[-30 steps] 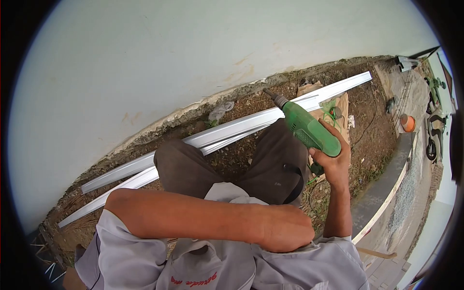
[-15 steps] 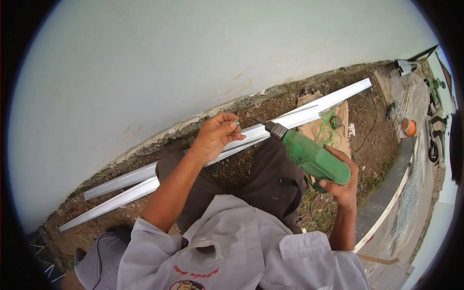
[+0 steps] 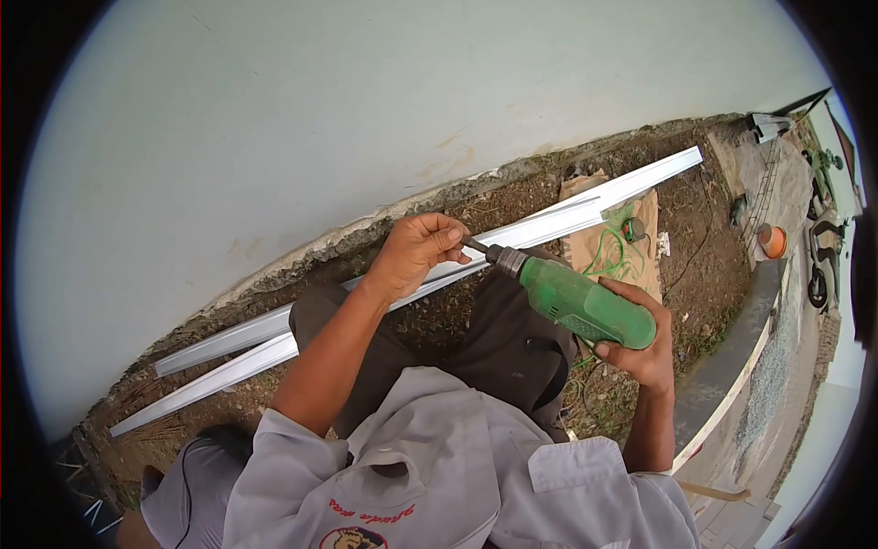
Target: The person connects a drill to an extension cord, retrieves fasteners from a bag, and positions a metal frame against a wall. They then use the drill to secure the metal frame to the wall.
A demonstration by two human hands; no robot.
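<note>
My right hand [image 3: 647,343] grips a green power drill [image 3: 585,302] at its rear end. The drill points left, with its metal chuck [image 3: 508,262] and thin dark bit [image 3: 476,244] toward my other hand. My left hand [image 3: 419,252] is closed in a pinch, thumb and forefinger at the bit's tip. What it pinches is hidden now; a small turquoise-ended piece showed there a moment ago. Beneath both hands lie long white metal channels [image 3: 645,176], resting on the ground in front of my knees.
A pale wall [image 3: 366,101] rises beyond the channels. Cardboard [image 3: 647,252] lies under a green cord [image 3: 604,252] beside a small round green-and-dark object [image 3: 633,229]. An orange pot [image 3: 773,242] stands to the right, near a concrete kerb [image 3: 732,366]. Another person's grey-clothed leg [image 3: 197,494] is at lower left.
The drill has moved left, bringing its bit to my left fingertips. The turquoise-ended piece seen in that pinch is now out of sight. My left hand has barely moved.
</note>
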